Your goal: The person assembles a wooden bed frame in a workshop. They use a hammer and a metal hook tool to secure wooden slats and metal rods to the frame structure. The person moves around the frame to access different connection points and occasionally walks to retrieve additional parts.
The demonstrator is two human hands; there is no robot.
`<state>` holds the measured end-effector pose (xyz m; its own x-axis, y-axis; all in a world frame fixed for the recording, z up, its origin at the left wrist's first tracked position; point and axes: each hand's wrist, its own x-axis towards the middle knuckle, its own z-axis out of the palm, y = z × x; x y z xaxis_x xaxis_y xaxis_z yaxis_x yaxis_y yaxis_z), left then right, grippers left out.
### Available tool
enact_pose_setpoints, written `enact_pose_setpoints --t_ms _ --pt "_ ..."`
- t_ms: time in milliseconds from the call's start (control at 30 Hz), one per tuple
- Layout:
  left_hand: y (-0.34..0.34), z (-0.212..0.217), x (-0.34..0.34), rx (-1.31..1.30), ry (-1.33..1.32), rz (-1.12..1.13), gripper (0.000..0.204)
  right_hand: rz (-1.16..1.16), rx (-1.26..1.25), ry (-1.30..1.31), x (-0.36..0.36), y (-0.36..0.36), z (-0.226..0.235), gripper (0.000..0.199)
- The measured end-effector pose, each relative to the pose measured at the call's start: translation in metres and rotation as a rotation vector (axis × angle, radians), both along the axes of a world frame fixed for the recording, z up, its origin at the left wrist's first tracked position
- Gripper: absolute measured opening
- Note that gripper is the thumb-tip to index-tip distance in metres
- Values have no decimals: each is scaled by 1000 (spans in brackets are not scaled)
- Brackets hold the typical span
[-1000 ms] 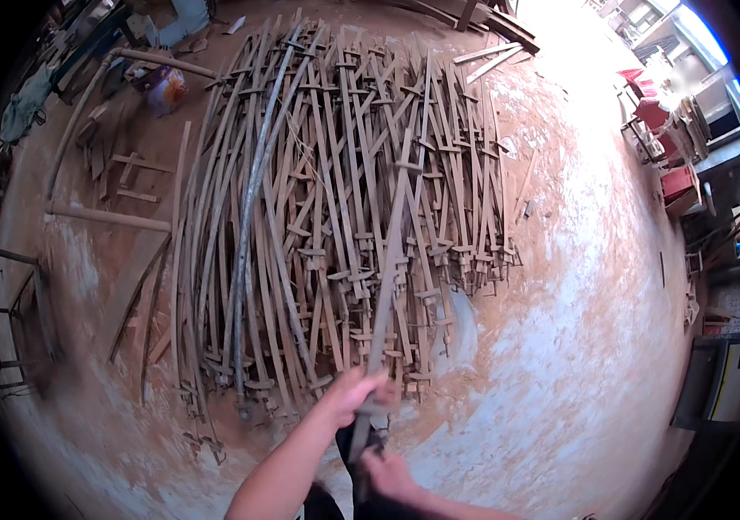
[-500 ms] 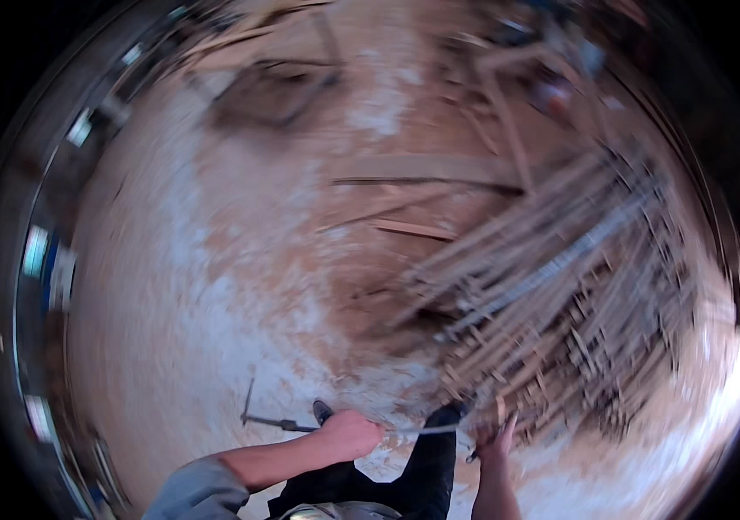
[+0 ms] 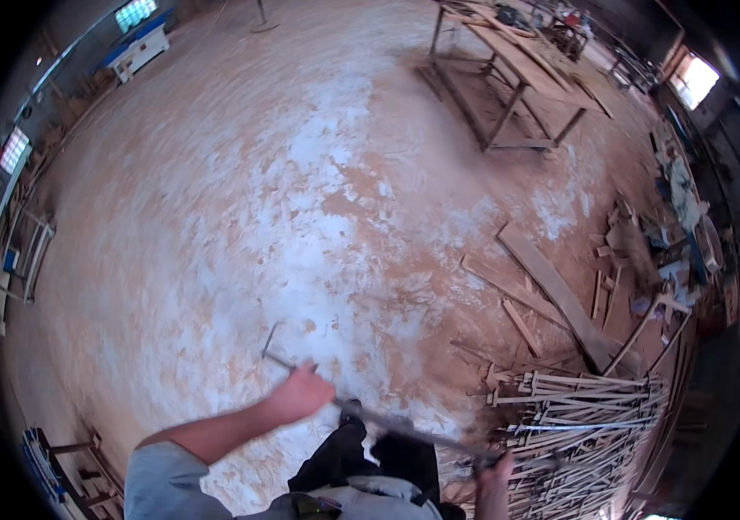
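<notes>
A long, thin metal bar clamp (image 3: 404, 426) slants across in front of my legs, its upper left end carrying a thin bent crank handle. My left hand (image 3: 302, 394) is closed round the bar near that end. Toward the clamp's other end, at lower right, my right hand (image 3: 495, 478) has its fingers closed at the bar, partly blurred. Beyond my right hand the clamp's end overlaps a big stack of similar long bars (image 3: 582, 416), so its tip is hard to make out.
Loose wooden boards (image 3: 552, 295) lie on the dusty floor (image 3: 214, 225) beyond the stack. A wooden workbench (image 3: 526, 69) stands at the far right. Along the left wall are a blue and white machine (image 3: 140, 50) and wooden frames (image 3: 39, 251). Another rack (image 3: 75, 468) stands at lower left.
My view has swung left, so the stack, boards and workbench now appear farther right. The clamp tilts more, its right end lower, and my left hand sits higher and farther left in view.
</notes>
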<state>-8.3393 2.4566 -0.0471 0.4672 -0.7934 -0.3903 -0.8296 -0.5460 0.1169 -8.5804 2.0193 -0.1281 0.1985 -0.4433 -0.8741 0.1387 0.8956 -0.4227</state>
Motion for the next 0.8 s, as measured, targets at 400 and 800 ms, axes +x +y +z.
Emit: enact_pose_setpoints --t_ms 400,800 --pt "-6 104 291 -650 235 474 65 658 -377 -416 503 185 160 27" --pt "158 48 584 -1001 689 1527 21 1890 -1071 -205 908 319 145 41"
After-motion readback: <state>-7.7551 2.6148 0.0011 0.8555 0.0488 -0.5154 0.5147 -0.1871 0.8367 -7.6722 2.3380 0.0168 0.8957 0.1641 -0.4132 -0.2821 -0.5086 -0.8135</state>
